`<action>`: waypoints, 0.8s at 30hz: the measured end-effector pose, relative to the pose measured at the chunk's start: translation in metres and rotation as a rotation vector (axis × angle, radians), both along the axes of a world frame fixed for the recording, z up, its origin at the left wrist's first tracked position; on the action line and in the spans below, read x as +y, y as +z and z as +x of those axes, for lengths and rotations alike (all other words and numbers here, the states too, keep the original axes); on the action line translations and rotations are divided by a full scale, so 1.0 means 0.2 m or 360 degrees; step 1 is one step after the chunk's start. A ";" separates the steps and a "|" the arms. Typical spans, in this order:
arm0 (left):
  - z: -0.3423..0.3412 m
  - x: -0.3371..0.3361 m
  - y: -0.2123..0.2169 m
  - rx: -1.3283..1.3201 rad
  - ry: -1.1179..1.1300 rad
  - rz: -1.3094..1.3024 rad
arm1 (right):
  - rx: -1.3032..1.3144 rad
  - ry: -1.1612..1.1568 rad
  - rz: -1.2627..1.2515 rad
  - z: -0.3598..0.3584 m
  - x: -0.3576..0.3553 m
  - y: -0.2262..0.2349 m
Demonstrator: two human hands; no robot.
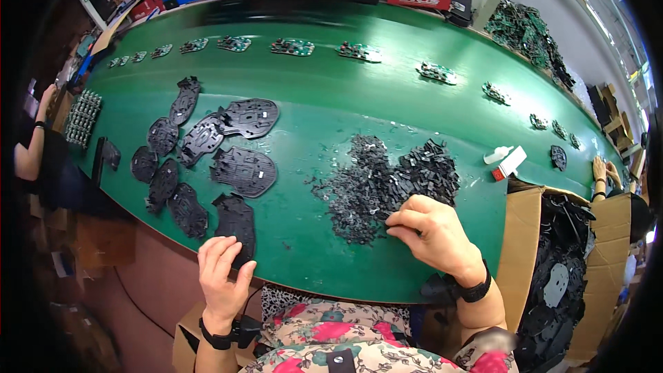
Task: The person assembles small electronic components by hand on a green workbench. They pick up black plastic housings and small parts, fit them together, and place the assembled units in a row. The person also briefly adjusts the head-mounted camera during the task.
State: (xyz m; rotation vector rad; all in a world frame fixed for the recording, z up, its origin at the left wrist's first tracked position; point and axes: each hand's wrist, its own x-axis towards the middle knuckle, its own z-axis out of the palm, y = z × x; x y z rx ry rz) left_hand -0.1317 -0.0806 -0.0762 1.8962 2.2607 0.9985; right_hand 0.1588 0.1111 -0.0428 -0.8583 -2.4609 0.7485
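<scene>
A floral-print lap at lower centre: left hand [222,273] grips a black plastic baseplate [235,226] at the green table [311,107] edge, where it could slip off, while right hand [431,231] pinches into loose small black clips [387,183] that could scatter.

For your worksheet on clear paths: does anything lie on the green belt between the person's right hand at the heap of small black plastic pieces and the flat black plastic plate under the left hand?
Nothing visible does. The right hand rests on the heap of small black plastic pieces; the left hand touches the flat black plastic plate. Between them shows only bare green belt.
</scene>
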 end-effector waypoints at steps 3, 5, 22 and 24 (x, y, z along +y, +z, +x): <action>-0.01 -0.02 0.01 0.0038 -0.0013 0.0017 | -0.0037 -0.0041 -0.0008 0.00 0.00 -0.02; -0.01 0.01 0.01 0.0022 -0.0075 0.0016 | 0.0138 -0.0077 -0.0028 0.01 0.02 -0.02; 0.00 0.04 0.05 0.0131 -0.0205 0.0164 | 0.0722 -0.0877 0.0796 -0.23 1.19 1.01; -0.02 0.03 0.05 0.0122 -0.0180 0.0166 | 0.0664 -0.0934 0.0658 -0.37 1.30 0.87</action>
